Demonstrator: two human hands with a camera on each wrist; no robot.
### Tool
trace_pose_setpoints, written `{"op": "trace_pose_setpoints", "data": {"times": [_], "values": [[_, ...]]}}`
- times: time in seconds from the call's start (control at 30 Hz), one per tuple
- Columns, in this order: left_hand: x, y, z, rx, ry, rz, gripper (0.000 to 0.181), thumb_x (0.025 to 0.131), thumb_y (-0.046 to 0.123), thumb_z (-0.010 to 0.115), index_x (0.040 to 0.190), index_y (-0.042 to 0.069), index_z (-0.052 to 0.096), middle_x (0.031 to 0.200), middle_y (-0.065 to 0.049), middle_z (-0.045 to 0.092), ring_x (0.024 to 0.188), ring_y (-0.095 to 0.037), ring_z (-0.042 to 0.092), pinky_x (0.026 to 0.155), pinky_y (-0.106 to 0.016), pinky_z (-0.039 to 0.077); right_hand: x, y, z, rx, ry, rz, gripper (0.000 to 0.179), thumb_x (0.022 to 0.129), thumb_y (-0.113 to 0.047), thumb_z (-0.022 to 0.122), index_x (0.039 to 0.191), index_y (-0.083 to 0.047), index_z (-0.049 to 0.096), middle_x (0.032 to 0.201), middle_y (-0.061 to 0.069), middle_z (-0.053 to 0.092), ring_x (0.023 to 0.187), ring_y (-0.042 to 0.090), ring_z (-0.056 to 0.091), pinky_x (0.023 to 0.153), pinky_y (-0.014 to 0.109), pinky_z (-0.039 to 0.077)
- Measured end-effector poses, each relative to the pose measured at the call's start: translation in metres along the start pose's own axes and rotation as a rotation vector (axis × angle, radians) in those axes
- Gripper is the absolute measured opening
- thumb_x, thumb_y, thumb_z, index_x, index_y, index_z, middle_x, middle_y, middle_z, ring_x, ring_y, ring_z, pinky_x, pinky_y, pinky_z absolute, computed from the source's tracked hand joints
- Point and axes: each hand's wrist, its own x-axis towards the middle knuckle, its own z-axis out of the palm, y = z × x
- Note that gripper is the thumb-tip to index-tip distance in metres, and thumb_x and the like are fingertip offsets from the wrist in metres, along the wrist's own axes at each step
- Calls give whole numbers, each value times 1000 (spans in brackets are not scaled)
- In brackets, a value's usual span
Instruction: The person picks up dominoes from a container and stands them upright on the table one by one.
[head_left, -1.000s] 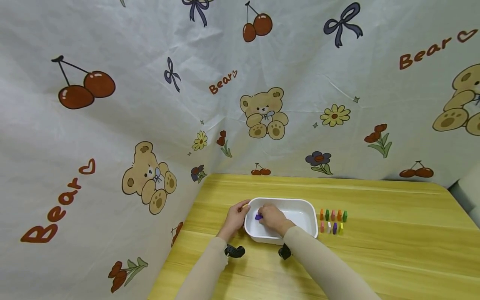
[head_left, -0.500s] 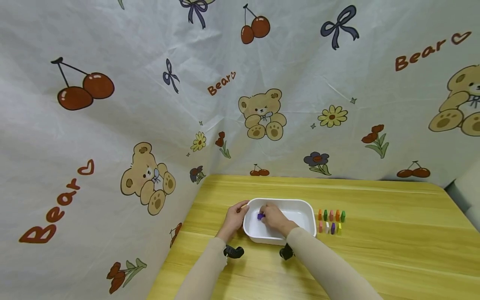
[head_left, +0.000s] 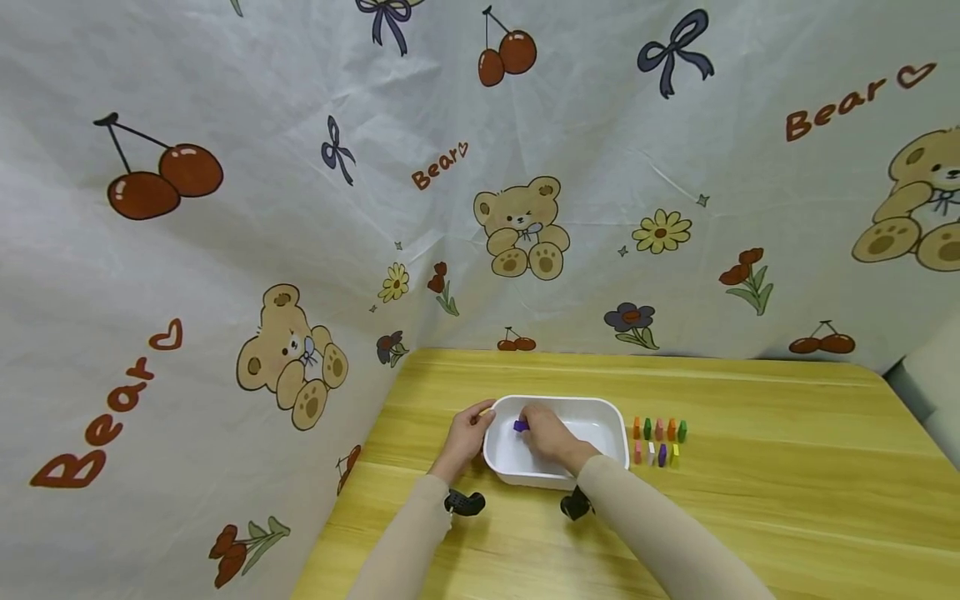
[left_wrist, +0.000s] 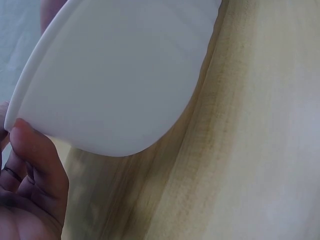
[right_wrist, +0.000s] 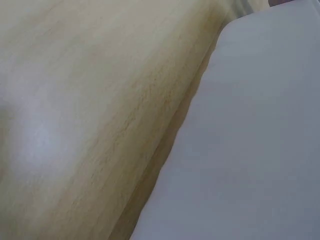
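A white rectangular tub [head_left: 534,481] stands on the wooden table. At its left end my left hand [head_left: 462,439] grips the rim; in the left wrist view the thumb [left_wrist: 37,150] presses the outer wall, with fingers on the rim's other side. My right hand [head_left: 549,433] reaches down inside the tub and pinches a small purple block [head_left: 521,426] near the left end. Part of that block is hidden by the fingers. The right wrist view shows the tub's wall [right_wrist: 250,135], not the block.
Right of the tub, small upright blocks stand in two rows: orange [head_left: 637,427], green [head_left: 647,429] and pink ones behind, with pink, white [head_left: 651,453], purple [head_left: 662,455] and yellow [head_left: 675,455] in front. A printed cloth [head_left: 420,275] hangs behind and left of the table [head_left: 757,467].
The right hand has shifted the purple block slightly away from me and rightward within the tub. My left hand keeps its grip on the rim. The head view has drifted a little.
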Motion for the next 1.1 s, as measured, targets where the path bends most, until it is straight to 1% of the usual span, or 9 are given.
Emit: {"op": "trace_pose_setpoints", "data": {"times": [0.13,0.27,0.33,0.4,0.53,0.73,0.87,1.0,1.1], "values": [[0,1,0,6,5,-7,35,104,24,63,137,14,68,82,-1,54,62,-9,52,49,-20,45,-5,-4,-4,24,-9,-2,17,96,0,68,111,-1,62,106,12,66,101,26,64,97,46,53],[-3,4,-2,16,7,-11,35,105,24,62,138,14,67,82,-1,54,61,-9,52,49,-21,45,-8,-8,-9,26,-14,-40,25,97,1,66,122,0,62,112,15,67,108,29,65,102,47,52],[-4,5,-4,29,5,-6,36,105,25,61,139,14,66,82,-1,53,60,-9,50,48,-20,43,-10,-10,-12,30,-10,-66,26,97,2,65,123,1,62,114,15,67,109,29,65,103,48,52],[-4,7,-5,35,1,-6,36,106,24,61,139,14,66,81,-1,52,59,-9,48,48,-20,42,-13,-12,-15,36,-5,-94,25,96,3,65,122,1,63,114,15,67,109,29,64,102,48,52],[-4,7,-4,44,-10,-5,36,105,25,61,139,14,66,81,-1,53,59,-8,49,48,-20,43,-20,-14,-22,43,1,-131,22,93,7,65,114,2,66,107,12,67,103,26,64,98,48,53],[-4,6,-2,46,-2,6,36,105,24,61,139,12,66,82,-1,53,61,-9,50,48,-20,44,-34,-14,-36,65,-1,-144,22,90,9,66,110,0,67,103,10,67,96,23,64,89,45,55],[-3,7,-1,51,10,-8,35,105,24,61,138,14,67,83,-1,53,64,-9,51,50,-21,45,-43,-12,-44,95,-4,-145,21,91,8,66,109,-2,66,101,8,66,94,22,64,84,40,54],[-2,8,0,56,12,-24,34,106,25,61,138,18,67,85,-2,55,66,-11,52,51,-22,45,-51,-8,-49,106,-10,-144,20,92,7,65,110,-2,66,102,7,66,94,22,64,82,37,54],[-2,8,1,55,11,-23,34,106,25,60,138,17,67,86,-3,55,67,-11,52,52,-22,46,-57,-4,-52,114,-9,-141,19,92,6,66,110,-3,66,103,6,66,95,22,64,82,37,54]]}}
